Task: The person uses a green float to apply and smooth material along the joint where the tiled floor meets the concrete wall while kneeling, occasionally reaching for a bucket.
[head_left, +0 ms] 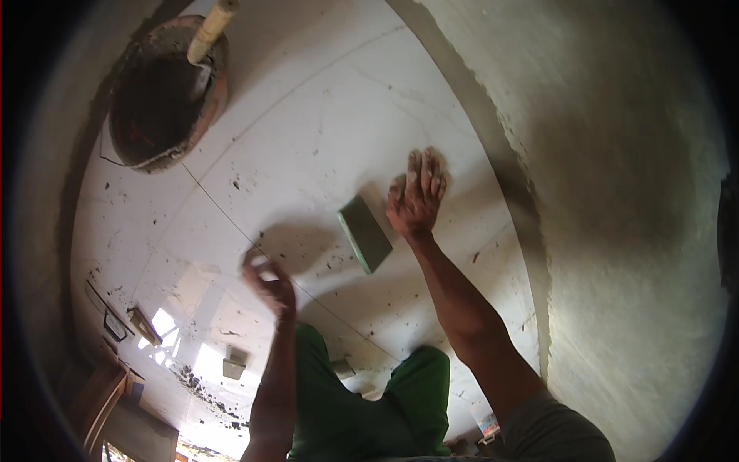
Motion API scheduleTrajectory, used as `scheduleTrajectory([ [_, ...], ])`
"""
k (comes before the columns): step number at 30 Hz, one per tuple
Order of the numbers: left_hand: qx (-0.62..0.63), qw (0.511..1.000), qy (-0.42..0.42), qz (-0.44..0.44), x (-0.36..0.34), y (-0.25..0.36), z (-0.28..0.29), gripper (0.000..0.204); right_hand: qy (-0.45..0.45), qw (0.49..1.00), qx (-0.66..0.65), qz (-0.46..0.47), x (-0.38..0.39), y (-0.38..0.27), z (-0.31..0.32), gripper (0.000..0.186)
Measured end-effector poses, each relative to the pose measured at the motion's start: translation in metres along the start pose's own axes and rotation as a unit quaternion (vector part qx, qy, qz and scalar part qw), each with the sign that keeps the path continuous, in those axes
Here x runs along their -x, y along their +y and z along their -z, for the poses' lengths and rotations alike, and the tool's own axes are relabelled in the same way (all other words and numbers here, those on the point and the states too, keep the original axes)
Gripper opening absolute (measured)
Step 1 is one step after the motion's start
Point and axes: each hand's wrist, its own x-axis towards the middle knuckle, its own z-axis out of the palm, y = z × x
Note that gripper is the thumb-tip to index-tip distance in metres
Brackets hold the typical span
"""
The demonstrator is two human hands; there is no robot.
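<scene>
My right hand [417, 194], with greyish dirt on its fingers, is stretched out over the white floor near the right wall. Its fingers are extended, and nothing shows in it. Just left of it is a flat green rectangular slab [365, 236], tilted, with a paler long edge; I cannot tell whether it touches the floor. Lower left of the slab, my left hand [269, 283] is slightly blurred. Its fingers bend loosely, with a pale gap between thumb and fingers and no object visible there.
At the upper left stands a round bucket [217, 96] of dark mortar, a wooden-handled tool [209, 32] leaning in it. Plastered wall [623, 192] curves along the right. Crumbs dot the tiled floor [308, 115]. A small block [234, 365] and a brown-edged piece [145, 326] lie lower left.
</scene>
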Motion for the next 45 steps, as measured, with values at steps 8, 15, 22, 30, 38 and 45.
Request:
scheduleTrajectory([
  [8, 0.064, 0.949, -0.287, -0.115, -0.045, 0.129, -0.042, 0.063, -0.039, 0.999, -0.021, -0.008, -0.004, -0.001, 0.001, 0.08],
  [15, 0.325, 0.905, -0.247, 0.118, -0.111, 0.138, -0.036, 0.057, 0.059, 0.994, -0.005, 0.087, -0.011, 0.003, -0.007, 0.063],
  [22, 0.512, 0.847, -0.129, 0.059, -0.293, 0.157, -0.066, 0.071, 0.001, 0.999, -0.008, 0.053, -0.015, -0.017, 0.006, 0.071],
  [30, 0.128, 0.972, 0.109, -0.162, -0.346, 0.108, -0.098, 0.058, -0.04, 0.999, 0.023, 0.027, -0.014, -0.009, -0.001, 0.077],
  [38, 0.284, 0.947, 0.142, -0.054, -0.419, 0.036, -0.03, 0.053, -0.058, 0.998, 0.022, 0.009, -0.016, -0.009, 0.003, 0.069],
  [45, 0.457, 0.872, 0.167, -0.045, -0.465, -0.064, -0.009, 0.075, -0.033, 0.999, 0.006, 0.002, -0.023, -0.004, 0.005, 0.069],
])
